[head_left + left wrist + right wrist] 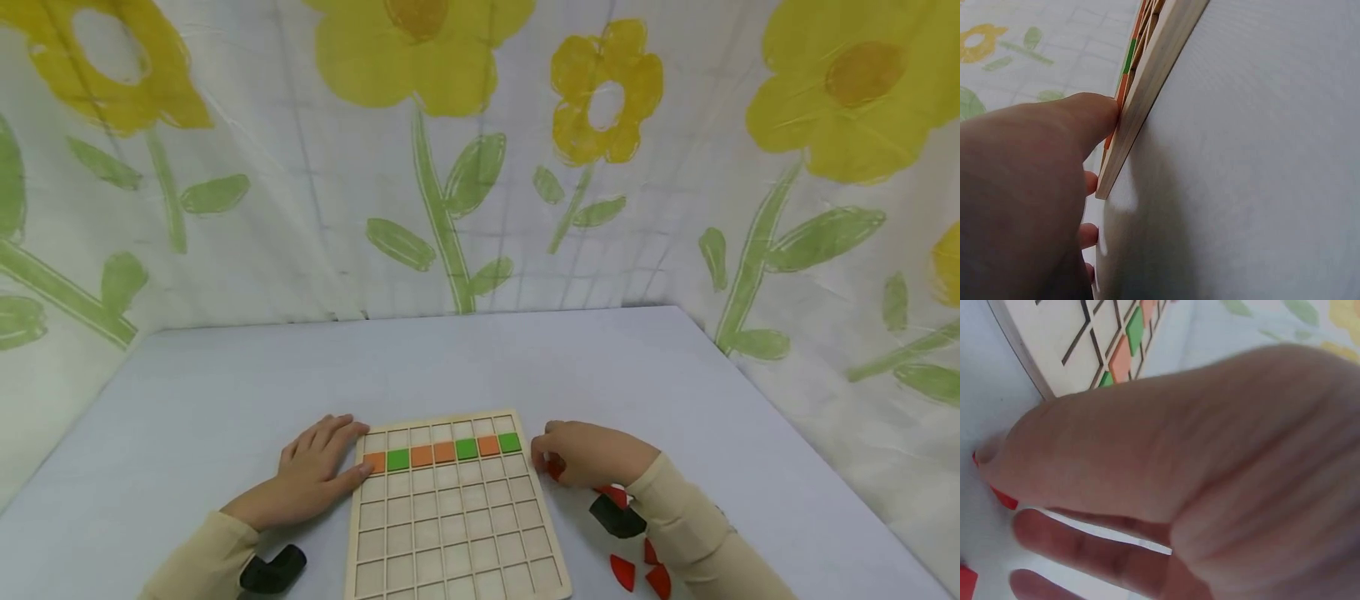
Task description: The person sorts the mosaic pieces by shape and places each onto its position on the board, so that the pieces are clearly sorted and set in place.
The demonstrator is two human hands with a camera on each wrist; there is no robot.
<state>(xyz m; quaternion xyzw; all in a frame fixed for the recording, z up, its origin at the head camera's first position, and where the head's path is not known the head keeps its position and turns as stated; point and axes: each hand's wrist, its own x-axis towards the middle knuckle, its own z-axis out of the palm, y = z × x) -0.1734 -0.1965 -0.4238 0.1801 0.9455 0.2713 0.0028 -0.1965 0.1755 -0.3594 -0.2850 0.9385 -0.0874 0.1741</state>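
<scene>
A wooden grid board (461,500) lies on the table between my hands. One row near its far end holds orange tiles (422,455) and green tiles (467,448). My left hand (315,471) rests at the board's left edge, fingers extended on the table. Its thumb (1094,115) touches the rim beside the end orange tile. Right of the board, my right hand (588,452) has curled fingers and pinches a small red piece (1005,497) low at the tabletop. The thumb covers much of that piece in the right wrist view.
Several red wedge-shaped pieces (622,572) lie right of the board, some partly behind the right sleeve (693,529). Black wrist devices (273,569) show beside both forearms. A flower-printed curtain (360,167) hangs behind the pale table (420,358).
</scene>
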